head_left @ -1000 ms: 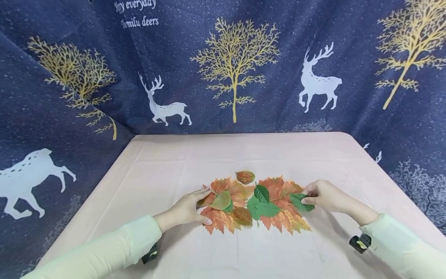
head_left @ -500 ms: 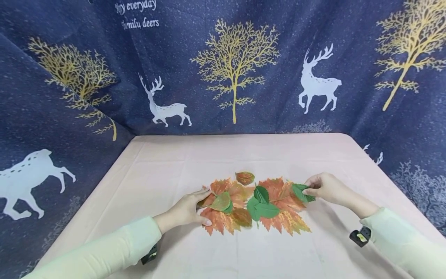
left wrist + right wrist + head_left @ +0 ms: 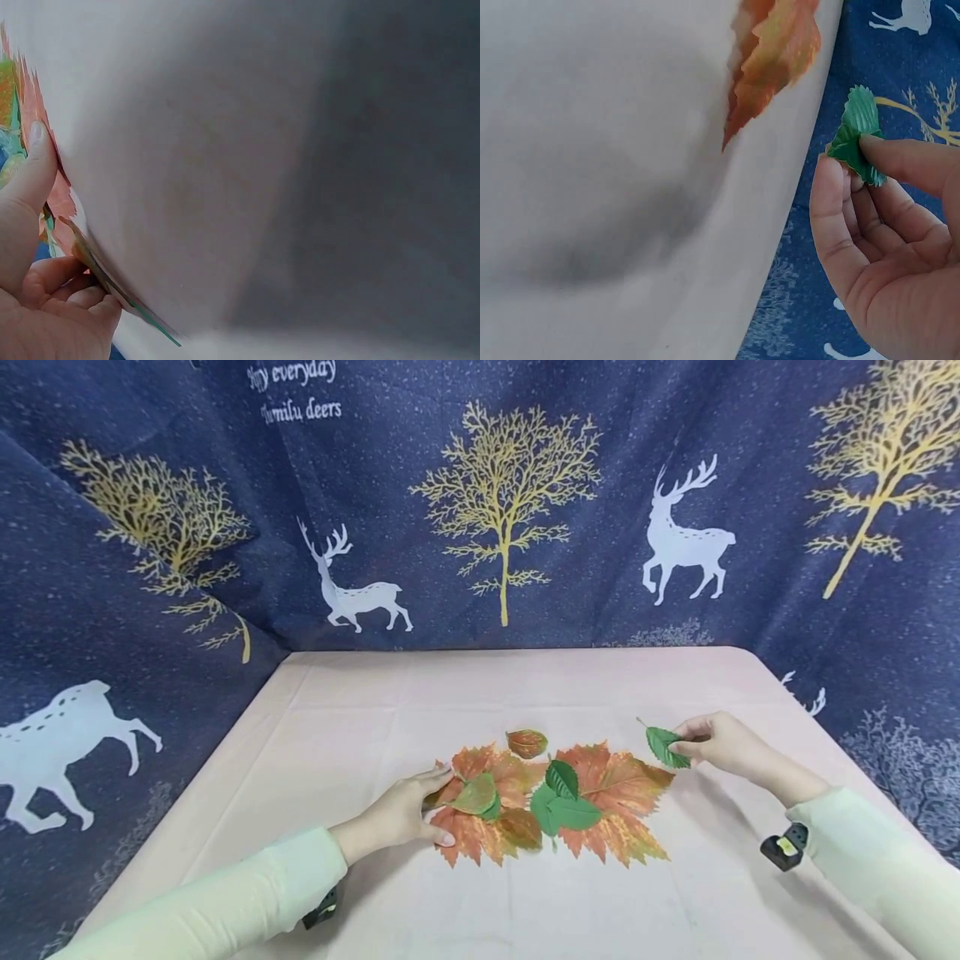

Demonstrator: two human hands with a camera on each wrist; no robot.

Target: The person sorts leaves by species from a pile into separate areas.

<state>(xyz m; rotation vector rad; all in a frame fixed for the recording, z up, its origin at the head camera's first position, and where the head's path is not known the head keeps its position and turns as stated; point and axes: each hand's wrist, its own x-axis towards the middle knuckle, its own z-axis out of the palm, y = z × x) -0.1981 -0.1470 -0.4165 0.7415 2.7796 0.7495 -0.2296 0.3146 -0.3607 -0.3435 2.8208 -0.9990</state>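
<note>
My right hand pinches a green leaf between thumb and fingers, to the right of the pile and raised off it. The toothed edge of this green leaf shows in the right wrist view. My left hand rests at the left end of the leaves, thumb and forefinger spread over an orange maple leaf. A yellow-green leaf lies on top there. Several green leaves lie in the middle, beside more orange maple leaves. Part of the left hand's grip is hidden.
A single brown-red leaf lies behind the pile. The table has a pale pink cloth, and a dark blue curtain with deer and trees hangs behind and at both sides.
My right hand has lifted the green leaf off the orange maple leaf and carried it back and to the right, its stem now showing. The left hand has stayed put.
</note>
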